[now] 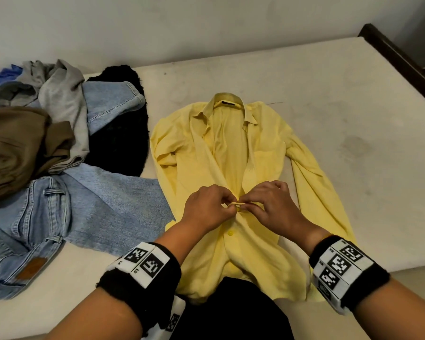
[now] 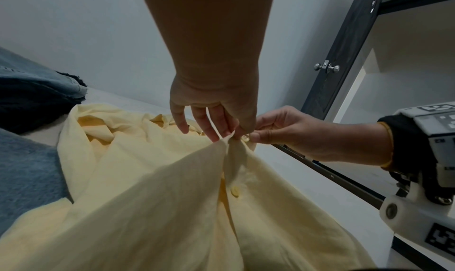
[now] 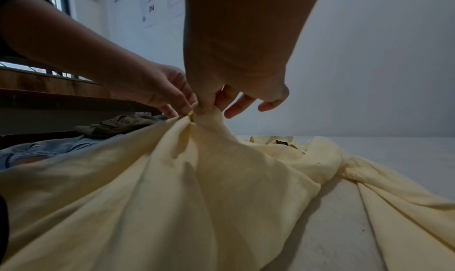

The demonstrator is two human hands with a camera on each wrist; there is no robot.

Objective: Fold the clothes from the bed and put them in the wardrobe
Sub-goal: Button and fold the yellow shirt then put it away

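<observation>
Early: left hand (image 1: 207,207) and right hand (image 1: 270,204) pinching pale yellow button-up cotton shirt (image 1: 196,155) placket, buttoning; crumpled clothes pile (image 1: 47,133) unfolded, nothing visibly in wardrobe.

The long-sleeved yellow button-up shirt (image 1: 221,168) lies front-up, collar farthest from the person, on the bare white mattress (image 1: 329,94), with the heap of blue denim jeans, brown, grey and black garments (image 1: 59,143) to its left.

Behind your left hand (image 1: 207,208) you wear a black wristband (image 1: 142,288) carrying white blocks with black square markers. Behind your right hand (image 1: 272,204) is the same band (image 1: 349,273).
</observation>
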